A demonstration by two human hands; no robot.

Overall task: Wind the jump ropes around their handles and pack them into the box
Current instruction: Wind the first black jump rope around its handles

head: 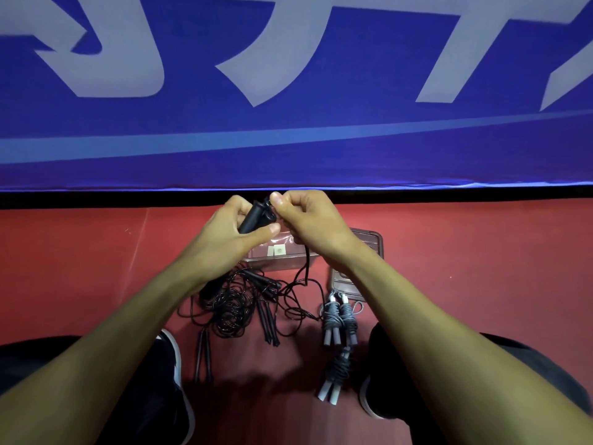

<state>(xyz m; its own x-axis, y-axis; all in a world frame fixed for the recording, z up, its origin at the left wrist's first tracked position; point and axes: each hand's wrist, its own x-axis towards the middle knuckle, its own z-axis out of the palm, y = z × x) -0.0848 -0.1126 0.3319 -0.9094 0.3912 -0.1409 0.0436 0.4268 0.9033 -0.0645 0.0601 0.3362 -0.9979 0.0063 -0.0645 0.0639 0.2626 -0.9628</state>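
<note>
My left hand (232, 229) grips a black jump-rope handle (253, 217), held up above the red floor. My right hand (309, 221) pinches the black cord (306, 268) at the top of that handle; the cord hangs down to a loose tangle of black ropes (236, 305) with several black handles (268, 322). A clear plastic box (282, 256) lies under my hands, mostly hidden. To the right lie two wound grey ropes (340, 316) and a third wound rope (338, 370) nearer to me.
The box's lid (369, 242) lies at the right of the box. A blue banner (288, 91) with pale lettering rises just beyond my hands. My knees and dark shoes (175, 358) flank the ropes on the red floor (80, 268).
</note>
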